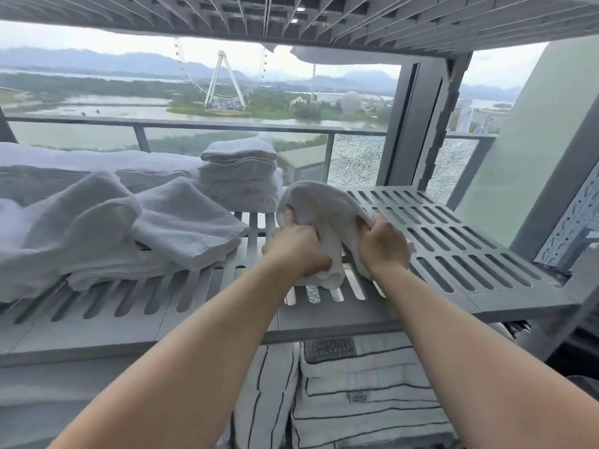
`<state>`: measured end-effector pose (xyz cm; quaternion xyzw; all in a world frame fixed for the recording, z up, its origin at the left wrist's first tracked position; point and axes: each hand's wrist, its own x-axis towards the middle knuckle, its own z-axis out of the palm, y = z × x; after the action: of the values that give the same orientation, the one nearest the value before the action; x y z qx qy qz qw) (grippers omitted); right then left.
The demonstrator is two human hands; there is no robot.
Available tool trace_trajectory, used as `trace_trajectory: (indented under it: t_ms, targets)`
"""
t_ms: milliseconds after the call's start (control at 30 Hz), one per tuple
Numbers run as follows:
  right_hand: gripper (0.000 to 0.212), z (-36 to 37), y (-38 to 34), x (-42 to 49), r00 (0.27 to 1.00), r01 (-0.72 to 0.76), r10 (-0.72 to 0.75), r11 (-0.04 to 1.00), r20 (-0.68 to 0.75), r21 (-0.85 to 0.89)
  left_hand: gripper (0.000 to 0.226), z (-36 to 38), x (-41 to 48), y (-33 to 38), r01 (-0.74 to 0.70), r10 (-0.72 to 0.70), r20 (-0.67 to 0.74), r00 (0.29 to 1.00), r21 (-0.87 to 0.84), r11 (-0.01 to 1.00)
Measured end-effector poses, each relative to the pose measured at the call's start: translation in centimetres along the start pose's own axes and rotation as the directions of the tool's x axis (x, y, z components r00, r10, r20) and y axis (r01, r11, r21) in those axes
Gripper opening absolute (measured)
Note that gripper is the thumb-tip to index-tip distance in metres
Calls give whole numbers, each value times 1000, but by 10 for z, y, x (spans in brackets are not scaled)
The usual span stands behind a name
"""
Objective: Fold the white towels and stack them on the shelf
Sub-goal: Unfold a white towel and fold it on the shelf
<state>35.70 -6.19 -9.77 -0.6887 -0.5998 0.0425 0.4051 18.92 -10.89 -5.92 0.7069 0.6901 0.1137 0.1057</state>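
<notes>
Both the left hand (296,251) and right hand (384,246) are gripping a bunched towel (319,202) on the shelf (453,251), just right of the folded stack (240,175).

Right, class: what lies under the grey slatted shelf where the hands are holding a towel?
Under the slatted shelf, folded white linens with dark stripes are stacked. The forearms and shelf edge cover part, so the stack's extent is hidden.
</notes>
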Motion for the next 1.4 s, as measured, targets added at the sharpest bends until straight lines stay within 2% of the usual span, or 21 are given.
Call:
trace_trajectory:
  t_ms: [200, 300, 367, 433, 467, 500, 567, 633, 767, 900, 933, 1000, 1067, 1100, 1133, 1167, 1267, 1333, 1400]
  targets:
    - [47, -15, 6, 23, 979, -51, 53, 999, 195, -15, 38, -1, 15, -18, -153, 153, -52, 987, 4, 988]
    - [54, -21, 12, 26, 984, -45, 35, 997, 174, 56, 29, 1, 18, -19, -142, 141, -67, 988, 0, 990]
    - [58, -23, 16, 24, 988, -49, 33, 993, 150, 103, 23, 2, 16, -16, -122, 107, -194, 975, -65, 990]
    - [56, -25, 17, 25, 986, -51, 30, 991, 162, 121, 28, 3, 10, -12, -97, 4, -445, 896, -187, 977]
    - [53, -26, 17, 27, 984, -52, 29, 990, 175, 128, 36, 2, 8, -11, -67, -78, -526, 847, -251, 966]
    - [48, -27, 17, 28, 982, -54, 27, 989, 187, 137, 49, 2, 6, -10, -7, -166, -532, 830, -308, 951]
    - [40, -29, 17, 29, 981, -45, 17, 990, 192, 137, 63, 1, 4, -10, 196, -311, -381, 871, -311, 930]
    - [44, -32, 22, 30, 985, -13, -5, 995, 174, 103, 42, 0, 0, -9, 284, -342, -281, 897, -228, 931]
    - [51, -49, 36, 45, 990, 80, -84, 996, 113, 40, 12, -16, -5, -6, 145, -212, -277, 937, -243, 959]
    - [51, -73, 36, 67, 999, 22, -22, 1000, 45, 4, 15, -38, -11, -7, -93, 30, -270, 963, -223, 970]
    - [49, -78, 36, 71, 999, 39, -38, 998, 19, -43, 17, -43, -10, -7, -93, 36, -288, 957, -186, 978]
    - [42, -87, 38, 76, 980, 155, -178, 962, -87, -223, 24, -49, -5, -10, -15, -21, -385, 923, -90, 996]
    - [31, -94, 43, 76, 901, 320, -401, 871, -164, -372, 38, -48, -1, -10, 123, -79, -530, 844, 48, 991]
    - [27, -94, 47, 73, 859, 396, -488, 825, -155, -403, 44, -44, 0, -9, 164, -95, -540, 836, 81, 983]
    - [25, -92, 53, 70, 833, 459, -542, 789, -112, -409, 48, -36, 0, -7, 180, -103, -517, 850, 100, 979]
    - [24, -87, 60, 65, 836, 498, -547, 783, -33, -373, 51, -26, 0, -5, 167, -92, -483, 871, 114, 979]
    - [36, -67, 67, 52, 872, 464, -374, 837, 317, -291, 58, 0, -3, 3, 42, 19, -444, 896, 128, 991]
    - [46, -63, 60, 49, 858, 454, -315, 834, 405, -314, 63, 11, -6, 11, -65, 156, -495, 855, 196, 978]
    - [35, -65, 49, 50, 883, 391, -270, 876, 384, -284, 55, 19, -6, 17, -167, 333, -558, 760, 327, 930]
